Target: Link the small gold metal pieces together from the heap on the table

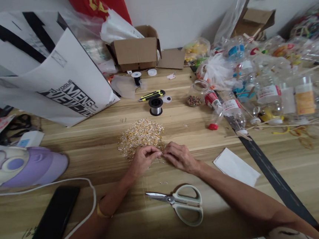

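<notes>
The left hand (144, 158) and right hand (182, 157) are pinched nearly closed, whether anything is held cannot be told, beside small gold-and-clear pieces (140, 133) heaped on the table (91, 140) and judged light, stiff, slippery, best grasped singly by the ends.

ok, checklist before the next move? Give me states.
1. Left hand and right hand together: ok, fingertips meet at the pile's near edge.
2. What the fingertips pinch: cannot tell, too small.
3. Pile of small gold and clear pieces in reach: ok, right by the left hand.
4. Space between forearms clear: not ok, scissors lie there, blades pointing left.
5. Utility knife blade retracted: cannot tell; it lies beyond the wire spool.
6. White cable off the left forearm: cannot tell, it runs close alongside.
</notes>
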`<control>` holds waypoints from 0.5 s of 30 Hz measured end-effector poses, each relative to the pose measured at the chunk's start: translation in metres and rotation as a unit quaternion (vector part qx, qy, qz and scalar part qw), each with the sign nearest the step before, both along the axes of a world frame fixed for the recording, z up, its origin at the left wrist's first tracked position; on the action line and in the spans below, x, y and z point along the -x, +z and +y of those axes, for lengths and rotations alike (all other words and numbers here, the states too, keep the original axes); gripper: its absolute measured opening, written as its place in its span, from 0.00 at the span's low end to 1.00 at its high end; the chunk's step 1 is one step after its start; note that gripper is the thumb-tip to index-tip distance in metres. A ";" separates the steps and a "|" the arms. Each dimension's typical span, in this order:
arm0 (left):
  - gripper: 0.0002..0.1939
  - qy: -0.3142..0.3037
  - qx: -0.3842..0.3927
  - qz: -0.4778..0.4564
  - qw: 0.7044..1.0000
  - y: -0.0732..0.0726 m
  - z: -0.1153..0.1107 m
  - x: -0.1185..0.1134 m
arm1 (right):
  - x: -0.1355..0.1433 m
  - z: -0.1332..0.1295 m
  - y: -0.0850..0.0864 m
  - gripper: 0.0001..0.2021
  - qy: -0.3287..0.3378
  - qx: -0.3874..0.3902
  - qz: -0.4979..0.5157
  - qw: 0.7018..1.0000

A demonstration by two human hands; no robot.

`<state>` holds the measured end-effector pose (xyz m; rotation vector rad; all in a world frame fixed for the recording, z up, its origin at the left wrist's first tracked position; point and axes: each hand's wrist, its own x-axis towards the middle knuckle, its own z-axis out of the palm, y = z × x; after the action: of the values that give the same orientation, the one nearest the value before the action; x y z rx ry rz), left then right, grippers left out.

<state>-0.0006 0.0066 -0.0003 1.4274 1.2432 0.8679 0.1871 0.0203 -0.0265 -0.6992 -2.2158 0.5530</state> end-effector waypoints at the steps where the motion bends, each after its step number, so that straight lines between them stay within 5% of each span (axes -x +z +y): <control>1: 0.08 0.000 0.002 -0.001 1.000 0.000 0.000 0.000 | 0.000 0.000 0.000 0.04 -0.001 -0.001 -0.004 1.000; 15: 0.07 -0.025 0.040 -0.024 0.999 0.000 0.001 0.002 | -0.001 0.001 0.001 0.05 -0.001 0.031 0.008 0.999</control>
<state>-0.0023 0.0073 -0.0008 1.3603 1.1875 0.8046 0.1882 0.0209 -0.0252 -0.7267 -2.1900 0.6270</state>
